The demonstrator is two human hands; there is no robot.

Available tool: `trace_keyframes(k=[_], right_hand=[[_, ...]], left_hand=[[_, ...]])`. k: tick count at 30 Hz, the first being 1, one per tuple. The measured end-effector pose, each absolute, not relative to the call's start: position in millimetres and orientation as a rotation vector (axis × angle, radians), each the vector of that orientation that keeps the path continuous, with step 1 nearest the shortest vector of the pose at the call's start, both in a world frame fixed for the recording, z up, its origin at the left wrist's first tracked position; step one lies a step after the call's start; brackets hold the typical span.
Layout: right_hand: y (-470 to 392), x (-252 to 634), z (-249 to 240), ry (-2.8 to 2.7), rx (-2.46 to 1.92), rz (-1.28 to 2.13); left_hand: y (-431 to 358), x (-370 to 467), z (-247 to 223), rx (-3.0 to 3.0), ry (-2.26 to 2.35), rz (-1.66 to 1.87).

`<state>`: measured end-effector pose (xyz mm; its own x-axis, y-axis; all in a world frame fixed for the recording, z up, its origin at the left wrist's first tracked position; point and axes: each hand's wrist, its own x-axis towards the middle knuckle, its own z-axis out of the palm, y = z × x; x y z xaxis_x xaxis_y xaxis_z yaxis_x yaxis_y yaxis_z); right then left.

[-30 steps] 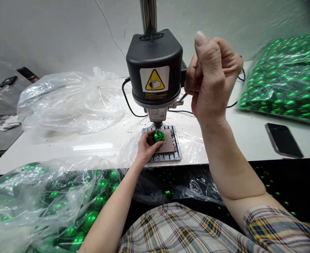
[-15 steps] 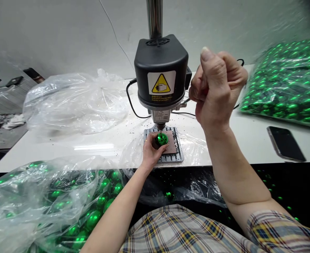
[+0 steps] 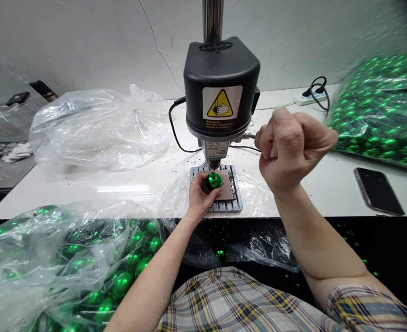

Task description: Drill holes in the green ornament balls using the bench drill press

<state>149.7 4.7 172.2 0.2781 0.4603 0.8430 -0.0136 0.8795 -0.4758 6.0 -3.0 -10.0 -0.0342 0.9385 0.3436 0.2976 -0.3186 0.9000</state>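
Observation:
A small drill press (image 3: 220,87) with a black housing and a yellow warning label stands in the middle. My left hand (image 3: 202,193) is closed round a shiny green ball (image 3: 216,180), thumb and fingers on its sides. The ball rests on a brownish board (image 3: 227,189) over the slotted metal base (image 3: 238,205), right beneath the drill chuck (image 3: 213,163). The bit meets the top of the ball. To the right of the housing, my right hand (image 3: 293,150) is clenched on the end of the press's feed lever (image 3: 248,136); the grip itself is hidden by the fingers.
Clear bags of green balls lie at front left (image 3: 120,281) and back right (image 3: 380,110). A crumpled plastic bag (image 3: 99,129) sits at back left. A phone (image 3: 379,190) lies on the right, a power strip (image 3: 310,97) behind. Dark shavings are scattered around the base.
My right hand has come down with the lever, and the drill chuck sits lower against the ball. My left hand keeps holding the ball in place. The view has shifted slightly.

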Motion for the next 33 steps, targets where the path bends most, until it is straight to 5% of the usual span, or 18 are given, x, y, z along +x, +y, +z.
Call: trace_keyframes(k=[23,33], right_hand=[[13.1,159.8,112.3,-1.502,-0.025,0.084],[29.5,149.0,194.5,-1.212,-0.411,0.429]], left_hand=[[-5.3,4.5,-7.4,1.695,1.339,1.372],[-29.3,8.3,-3.6,1.801,1.548,1.547]])
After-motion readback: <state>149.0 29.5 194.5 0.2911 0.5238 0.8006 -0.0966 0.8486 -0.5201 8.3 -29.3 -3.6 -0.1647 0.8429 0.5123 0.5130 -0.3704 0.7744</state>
